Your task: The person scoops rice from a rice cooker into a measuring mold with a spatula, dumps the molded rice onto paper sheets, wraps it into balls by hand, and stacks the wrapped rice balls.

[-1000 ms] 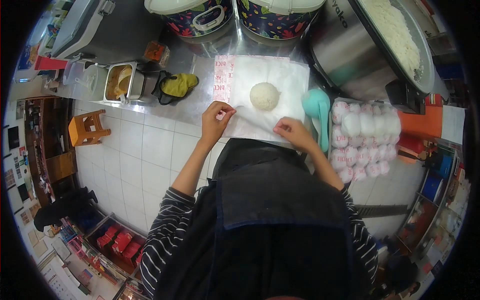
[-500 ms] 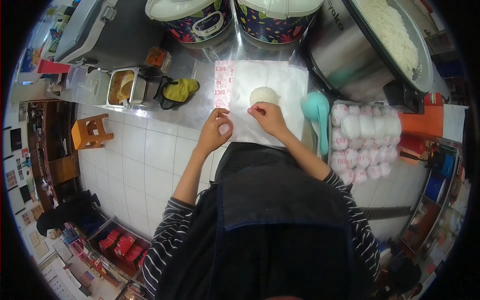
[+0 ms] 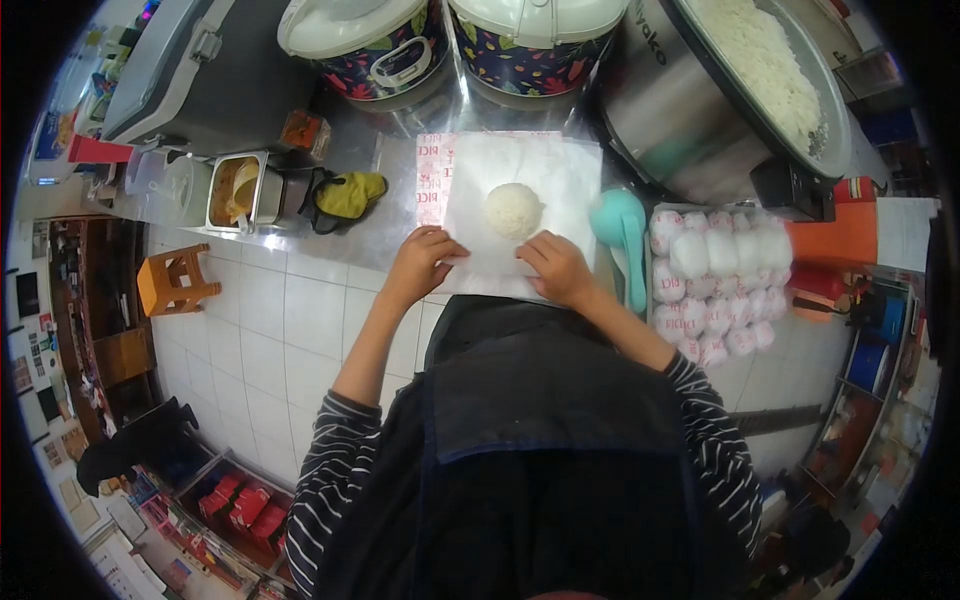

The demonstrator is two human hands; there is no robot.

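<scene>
A round mound of white rice [image 3: 513,211] sits on a stack of white paper sheets [image 3: 575,165], with a red-printed edge showing on the left. My left hand [image 3: 422,266] is at the near left part of the top sheet, thumb and fingers closed on its paper. Opposite it, my right hand [image 3: 560,268] pinches the same sheet just below the rice. The paper between my fingertips looks slightly raised. A turquoise scoop [image 3: 622,225] lies to the right of the stack.
Wrapped rice bundles [image 3: 715,290] are piled at the right, below a large open rice cooker [image 3: 690,110]. Two patterned cookers [image 3: 370,65] stand behind. Leftward are a yellow-green pouch [image 3: 350,196], a metal food container [image 3: 262,200] and a grey cooler box [image 3: 230,80].
My right hand has moved off the rice, down to the sheet's near part, uncovering the mound. My left hand has come down onto the paper, its fingers closing. The view has shifted slightly.
</scene>
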